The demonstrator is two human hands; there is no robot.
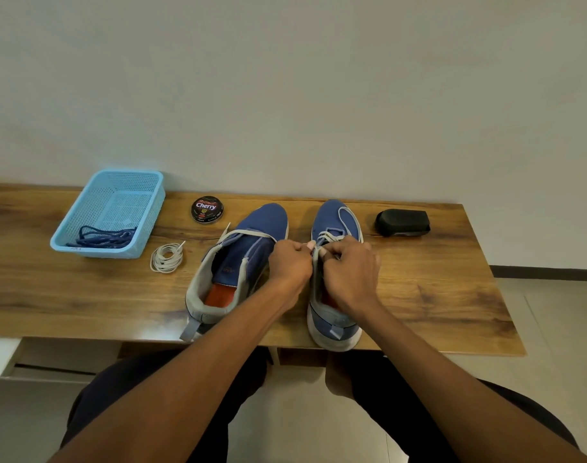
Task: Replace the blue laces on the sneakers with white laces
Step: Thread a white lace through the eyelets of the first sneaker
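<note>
A plain pale wall backs the wooden bench [435, 295] we sit at. Blue laces [103, 237] lie heaped in the blue basket [84, 208] at the back left corner, so stripping looks finished. Our left hand [290, 260] and right hand [350, 267] both pinch the white lace [332, 233] over the right sneaker [335, 305], about half threaded. The left sneaker [232, 262] carries one lace across its lowest eyelets; a coiled white lace [166, 259] waits beside it. Our fingers hide the eyelets being worked.

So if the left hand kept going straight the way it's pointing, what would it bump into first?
Probably the right hand. The left hand points toward it across the right shoe, and their fingers almost meet at the white lace.
</note>
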